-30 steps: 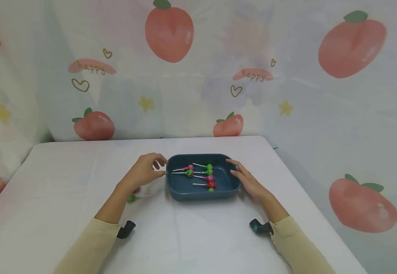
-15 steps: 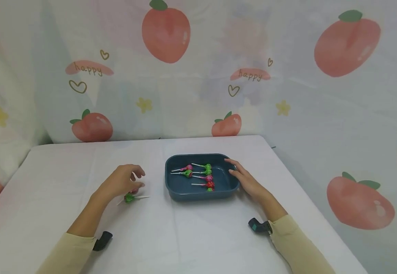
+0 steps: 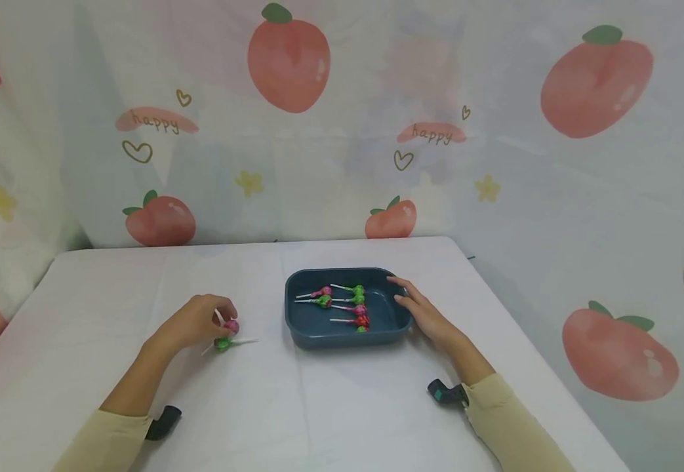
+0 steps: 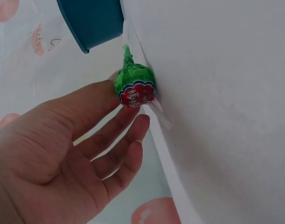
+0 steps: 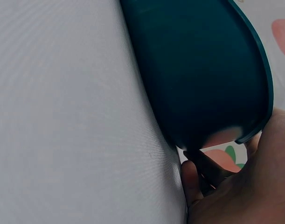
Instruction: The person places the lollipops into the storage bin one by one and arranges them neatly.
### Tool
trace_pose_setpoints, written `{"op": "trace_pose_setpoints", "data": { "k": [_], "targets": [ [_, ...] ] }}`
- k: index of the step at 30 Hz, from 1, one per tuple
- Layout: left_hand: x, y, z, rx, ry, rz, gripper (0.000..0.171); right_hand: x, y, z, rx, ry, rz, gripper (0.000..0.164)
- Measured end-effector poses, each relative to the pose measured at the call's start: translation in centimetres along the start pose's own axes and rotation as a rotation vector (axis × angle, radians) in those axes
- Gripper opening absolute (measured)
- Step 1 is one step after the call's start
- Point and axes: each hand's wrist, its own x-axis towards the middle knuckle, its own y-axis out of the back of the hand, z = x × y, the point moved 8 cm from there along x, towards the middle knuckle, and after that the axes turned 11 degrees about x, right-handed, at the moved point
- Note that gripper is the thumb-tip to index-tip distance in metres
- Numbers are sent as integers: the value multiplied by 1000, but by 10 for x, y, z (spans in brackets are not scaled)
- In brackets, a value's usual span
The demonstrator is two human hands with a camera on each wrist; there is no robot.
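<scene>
My left hand (image 3: 197,320) is at the left of the table, thumb and index finger pinching the head of a pink lollipop (image 3: 232,326). Just in front of it lies a green-wrapped lollipop (image 3: 222,344), its white stick pointing right. Seen from the left wrist, that green lollipop (image 4: 135,84) covers the thumb tip and the pink head. A dark blue rectangular tray (image 3: 347,338) stands mid-table. My right hand (image 3: 430,318) rests at its right end, fairly straight fingertips laid over the rim; from the right wrist the hand is close against the tray wall (image 5: 203,74).
Several lollipops with green, pink and red wrappers (image 3: 356,309) lie inside the tray, sticks pointing left. A white cloth (image 3: 342,406) covers the table. Behind it hangs a peach-printed curtain (image 3: 330,164). Dark wrist devices (image 3: 163,423) sit at both cuffs.
My left hand has moved from the tray's left edge, left and nearer, down to the loose lollipops, and its fingers have closed on the pink one. My right hand stays at the rim.
</scene>
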Motion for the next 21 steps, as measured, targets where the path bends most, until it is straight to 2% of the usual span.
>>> {"op": "trace_pose_setpoints", "data": {
  "k": [6, 18, 21],
  "targets": [
    [-1, -3, -4, -15, 25, -12, 20, -1, -1, -2, 3, -1, -1, 49],
    [-1, 0, -4, 3, -40, 4, 23, 1, 0, 0, 1, 2, -3, 48],
    [0, -1, -5, 2, -37, -3, 23, 1, 0, 1, 8, 6, -4, 48]
  ]
}}
